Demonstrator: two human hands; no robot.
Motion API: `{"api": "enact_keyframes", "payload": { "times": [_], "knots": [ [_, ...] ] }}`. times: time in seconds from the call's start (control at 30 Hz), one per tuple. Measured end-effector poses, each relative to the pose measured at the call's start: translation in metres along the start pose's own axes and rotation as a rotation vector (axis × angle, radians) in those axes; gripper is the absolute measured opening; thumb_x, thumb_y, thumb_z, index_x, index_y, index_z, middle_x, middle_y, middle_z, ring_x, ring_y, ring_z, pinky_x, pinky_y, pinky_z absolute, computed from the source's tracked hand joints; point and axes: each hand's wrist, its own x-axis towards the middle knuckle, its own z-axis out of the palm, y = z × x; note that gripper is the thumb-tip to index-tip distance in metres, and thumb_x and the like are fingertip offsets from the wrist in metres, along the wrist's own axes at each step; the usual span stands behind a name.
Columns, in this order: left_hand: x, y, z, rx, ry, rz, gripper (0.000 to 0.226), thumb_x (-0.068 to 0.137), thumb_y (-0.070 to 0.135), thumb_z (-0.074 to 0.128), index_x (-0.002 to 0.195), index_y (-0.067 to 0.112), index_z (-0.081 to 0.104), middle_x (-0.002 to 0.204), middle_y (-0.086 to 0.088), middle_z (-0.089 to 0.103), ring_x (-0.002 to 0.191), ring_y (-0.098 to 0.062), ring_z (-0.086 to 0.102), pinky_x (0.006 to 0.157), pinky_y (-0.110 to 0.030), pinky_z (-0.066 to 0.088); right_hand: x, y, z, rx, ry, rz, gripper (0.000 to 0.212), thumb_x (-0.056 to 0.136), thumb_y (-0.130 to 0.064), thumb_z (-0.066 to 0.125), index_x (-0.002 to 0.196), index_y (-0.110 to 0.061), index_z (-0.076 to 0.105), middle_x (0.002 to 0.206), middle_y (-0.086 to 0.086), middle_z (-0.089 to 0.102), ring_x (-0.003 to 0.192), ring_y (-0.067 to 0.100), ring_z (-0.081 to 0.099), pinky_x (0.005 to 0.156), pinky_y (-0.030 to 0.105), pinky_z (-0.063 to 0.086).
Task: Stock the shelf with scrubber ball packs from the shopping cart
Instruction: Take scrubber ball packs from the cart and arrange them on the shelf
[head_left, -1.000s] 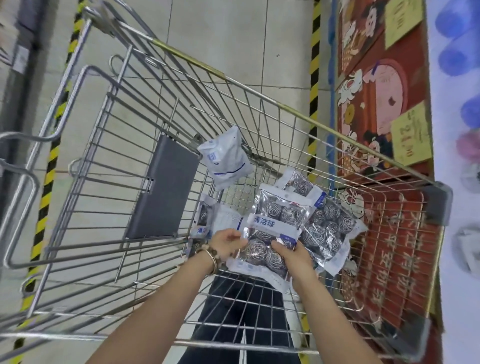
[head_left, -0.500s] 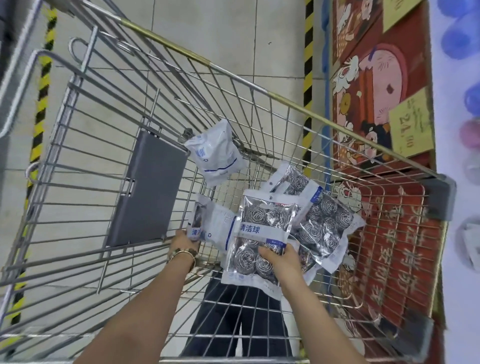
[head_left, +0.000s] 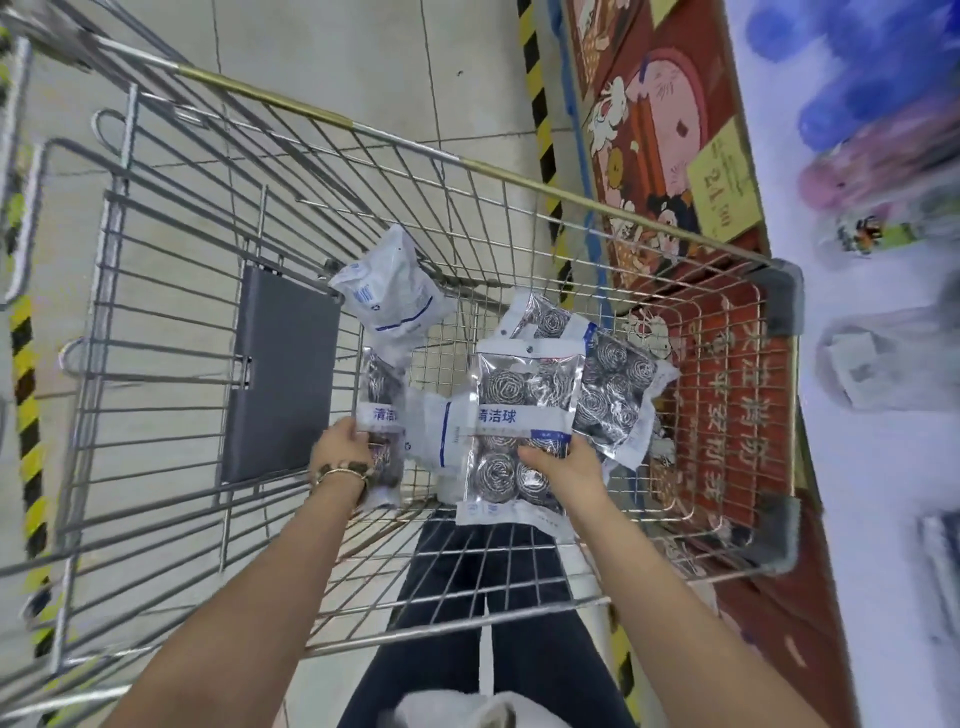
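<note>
Left hand (head_left: 340, 447): pinching a scrubber pack (head_left: 382, 387).
Right hand (head_left: 563, 465): gripping a second pack (head_left: 524, 387).
Risk: slick film slipping, pack dropping below.

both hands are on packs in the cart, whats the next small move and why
Probably lift both packs up over the shopping cart rim: the left hand grips one scrubber ball pack, the right hand holds a second pack, and both are inside the basket.

Shop aisle (shopping cart (head_left: 519, 179), price tag (head_left: 724, 188))
</note>
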Motion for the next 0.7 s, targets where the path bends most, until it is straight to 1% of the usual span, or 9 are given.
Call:
{"api": "enact_keyframes", "payload": {
  "times": [0.1,0.2,0.3,0.37,0.47,0.53,0.6,0.63,0.7],
  "knots": [
    [-0.021,0.016,-0.016,-0.083,0.012,0.094,0.029,0.091,0.010,0.049,0.117,0.013,0.061,0.108,-0.015,0.064,0.089,-0.030,0.058,0.077,-0.034,0.044,-0.021,-0.002,-0.013,0.047,0.010,-0.033,0.032,0.076,-0.019,0.077,0.099,-0.022,0.055,0.098,-0.001,0.066,0.092,0.020,0.062,0.088,0.043,0.051],
    [-0.046,0.030,-0.027,-0.264,-0.002,0.159,0.022,0.089,0.007,0.050,0.107,0.008,0.064,0.084,-0.008,0.063,0.065,-0.020,0.052,0.062,-0.032,0.046,-0.041,0.003,-0.021,0.060,0.058,-0.036,0.044,0.076,-0.024,0.078,0.111,-0.015,0.054,0.106,0.003,0.066,0.098,0.022,0.061,0.092,0.041,0.048],
    [-0.075,0.043,-0.035,-0.384,-0.063,0.243,0.018,0.089,0.006,0.052,0.102,0.008,0.064,0.079,-0.005,0.061,0.065,-0.019,0.051,0.058,-0.033,0.045,-0.062,0.009,-0.030,0.149,0.103,-0.059,0.042,0.077,-0.023,0.078,0.110,-0.016,0.054,0.099,-0.002,0.065,0.090,0.017,0.061,0.085,0.038,0.050],
    [-0.094,0.053,-0.040,-0.448,-0.114,0.304,0.018,0.088,0.005,0.052,0.102,0.012,0.062,0.081,-0.003,0.061,0.064,-0.016,0.050,0.053,-0.028,0.041,-0.075,0.014,-0.038,0.225,0.135,-0.089,0.038,0.078,-0.019,0.076,0.109,-0.015,0.055,0.093,-0.006,0.063,0.084,0.011,0.059,0.078,0.031,0.045],
    [-0.113,0.066,-0.045,-0.460,-0.196,0.429,0.018,0.089,0.008,0.052,0.104,0.015,0.060,0.095,-0.005,0.064,0.071,-0.016,0.055,0.059,-0.025,0.045,-0.093,0.023,-0.052,0.326,0.194,-0.128,0.033,0.078,-0.019,0.076,0.106,-0.017,0.057,0.096,-0.004,0.065,0.084,0.010,0.060,0.075,0.028,0.046],
    [-0.124,0.077,-0.047,-0.435,-0.246,0.513,0.018,0.089,0.012,0.053,0.105,0.016,0.059,0.100,-0.005,0.065,0.082,-0.021,0.060,0.070,-0.033,0.051,-0.105,0.030,-0.067,0.393,0.234,-0.157,0.031,0.079,-0.019,0.075,0.105,-0.020,0.058,0.092,-0.008,0.064,0.081,0.005,0.059,0.066,0.021,0.044],
    [-0.138,0.090,-0.050,-0.382,-0.282,0.580,0.014,0.089,0.017,0.054,0.099,0.026,0.058,0.100,-0.004,0.066,0.088,-0.027,0.062,0.080,-0.044,0.052,-0.119,0.039,-0.084,0.452,0.268,-0.203,0.027,0.080,-0.019,0.074,0.101,-0.023,0.058,0.089,-0.012,0.064,0.079,0.001,0.057,0.063,0.017,0.041],
    [-0.145,0.096,-0.049,-0.364,-0.311,0.613,0.013,0.089,0.018,0.054,0.097,0.028,0.057,0.099,-0.004,0.065,0.087,-0.027,0.061,0.080,-0.044,0.052,-0.126,0.043,-0.093,0.485,0.278,-0.222,0.024,0.080,-0.019,0.074,0.098,-0.025,0.059,0.090,-0.011,0.065,0.081,0.001,0.059,0.064,0.018,0.043],
    [-0.165,0.112,-0.047,-0.362,-0.390,0.679,0.016,0.090,0.012,0.052,0.094,0.027,0.056,0.092,-0.002,0.063,0.079,-0.022,0.055,0.072,-0.034,0.048,-0.138,0.056,-0.108,0.561,0.317,-0.238,0.022,0.079,-0.018,0.075,0.095,-0.027,0.061,0.096,-0.005,0.069,0.087,0.010,0.064,0.075,0.026,0.049]
  ]
}}
